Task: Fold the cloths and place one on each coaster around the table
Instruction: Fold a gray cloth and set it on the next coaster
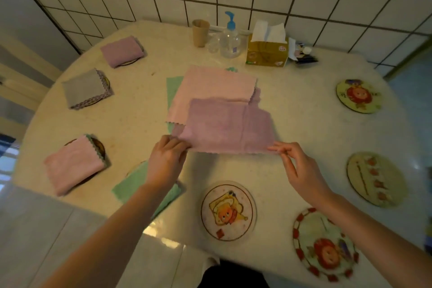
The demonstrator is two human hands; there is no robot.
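A purple cloth (230, 126) hangs spread just above the table's middle. My left hand (167, 161) pinches its near left corner and my right hand (297, 166) pinches its near right corner. Behind it lies a flat pink cloth (210, 86) on top of a green cloth (173, 87). Folded cloths cover coasters on the left: a purple one (121, 50), a grey one (85, 89), a pink one (72, 163). A folded green cloth (131, 184) lies under my left forearm. Bare coasters lie near me (228, 210), at the near right (325, 244), on the right (376, 179) and at the far right (358, 96).
Against the tiled wall stand a brown cup (200, 32), a clear pump bottle (230, 40) with a blue top and a tissue box (267, 50). The round table (299, 124) has its edge close to my body.
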